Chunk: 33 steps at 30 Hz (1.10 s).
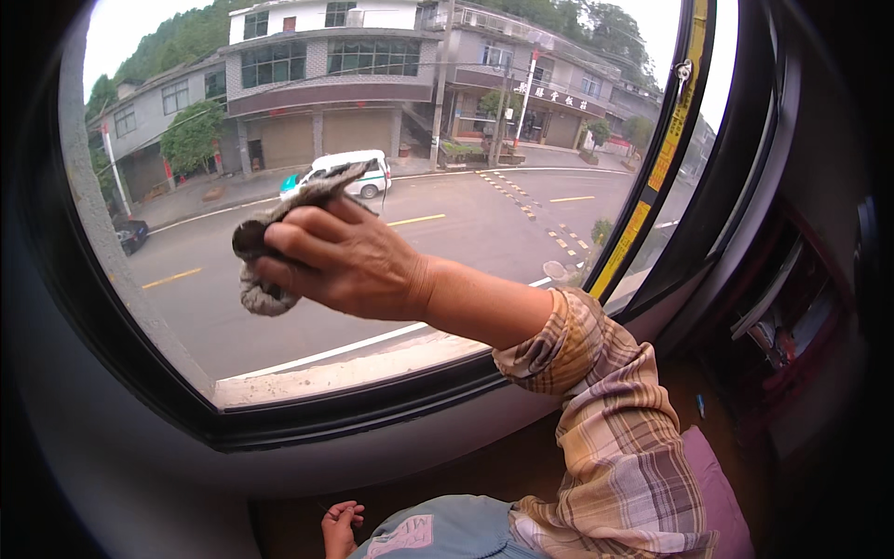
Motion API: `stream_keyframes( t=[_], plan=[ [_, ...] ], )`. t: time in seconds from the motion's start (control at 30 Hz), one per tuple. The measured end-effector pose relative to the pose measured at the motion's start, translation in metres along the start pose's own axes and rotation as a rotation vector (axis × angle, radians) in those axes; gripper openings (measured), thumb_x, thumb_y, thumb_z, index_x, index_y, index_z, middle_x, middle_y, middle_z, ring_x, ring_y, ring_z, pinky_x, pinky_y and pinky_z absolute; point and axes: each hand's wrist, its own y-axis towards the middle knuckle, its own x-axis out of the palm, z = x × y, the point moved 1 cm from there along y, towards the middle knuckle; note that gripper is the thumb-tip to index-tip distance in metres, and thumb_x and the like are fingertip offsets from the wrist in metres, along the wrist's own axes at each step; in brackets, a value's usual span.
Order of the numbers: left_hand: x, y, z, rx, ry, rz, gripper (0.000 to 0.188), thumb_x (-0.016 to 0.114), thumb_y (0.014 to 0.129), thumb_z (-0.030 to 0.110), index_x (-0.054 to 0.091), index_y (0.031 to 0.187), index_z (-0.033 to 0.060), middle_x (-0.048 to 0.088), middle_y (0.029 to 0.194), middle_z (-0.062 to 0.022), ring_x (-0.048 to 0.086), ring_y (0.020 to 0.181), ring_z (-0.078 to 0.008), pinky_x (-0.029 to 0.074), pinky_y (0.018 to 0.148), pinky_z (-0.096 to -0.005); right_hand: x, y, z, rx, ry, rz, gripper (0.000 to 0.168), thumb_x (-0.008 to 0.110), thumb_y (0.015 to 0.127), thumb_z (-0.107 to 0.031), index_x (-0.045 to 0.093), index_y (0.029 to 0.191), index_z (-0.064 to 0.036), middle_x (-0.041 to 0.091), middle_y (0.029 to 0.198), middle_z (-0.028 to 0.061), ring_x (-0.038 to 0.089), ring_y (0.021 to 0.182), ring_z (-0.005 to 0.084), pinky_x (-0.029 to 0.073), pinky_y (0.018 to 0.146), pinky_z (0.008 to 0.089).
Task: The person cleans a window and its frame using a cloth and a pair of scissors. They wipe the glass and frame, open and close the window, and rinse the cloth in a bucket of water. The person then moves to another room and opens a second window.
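Observation:
My right hand (342,258) is raised in front of a large window pane, its fingers closed around a bunched grey cloth (269,297). A flap of the cloth sticks up above the knuckles, and a darker fold shows at the fingertips. Whether the cloth touches the glass cannot be told for certain. Low in the view, beside the blue garment over my lap, my left hand (340,520) hangs with its fingers loosely curled and no object visible in them.
The black window frame (363,412) runs below and around the pane. A key sits in a lock (683,70) on the sash edge, above yellow tape. Dark shelves (789,314) with objects stand at right. Outside are a road, a white van (349,171) and buildings.

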Motion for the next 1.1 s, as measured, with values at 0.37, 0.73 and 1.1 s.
stream_keyframes(
  t=[0.37, 0.73, 1.1],
  plan=[
    [0.028, -0.009, 0.000, 0.016, 0.164, -0.130, 0.022, 0.060, 0.091, 0.016, 0.065, 0.107, 0.0020, 0.070, 0.096, -0.0089, 0.060, 0.077, -0.0129, 0.048, 0.072, -0.0260, -0.132, -0.138, 0.075, 0.625, -0.592, 0.469, 0.029, 0.064, 0.083, -0.013, 0.064, 0.112, -0.009, 0.053, 0.101, 0.0132, 0.052, 0.094, 0.0313, 0.044, 0.082, 0.0401],
    [0.118, 0.004, 0.012, -0.048, 0.175, -0.172, 0.012, 0.053, 0.091, 0.006, 0.060, 0.100, 0.0014, 0.069, 0.086, -0.0109, 0.058, 0.061, -0.0103, 0.047, 0.059, -0.0231, -0.114, -0.289, -0.156, 1.370, 0.907, 0.085, 0.013, 0.053, 0.092, -0.004, 0.059, 0.102, 0.001, 0.055, 0.101, 0.0081, 0.055, 0.094, 0.0206, 0.046, 0.083, 0.0297],
    [0.332, -0.050, -0.034, -0.137, 0.323, -0.292, 0.012, 0.053, 0.092, 0.005, 0.060, 0.102, 0.0011, 0.067, 0.091, -0.0116, 0.057, 0.063, -0.0091, 0.048, 0.061, -0.0229, -0.281, -0.454, -0.248, 2.015, 1.382, 0.475, 0.023, 0.046, 0.098, -0.015, 0.060, 0.106, 0.002, 0.063, 0.093, 0.0006, 0.055, 0.086, 0.0069, 0.046, 0.082, 0.0236]
  ],
)
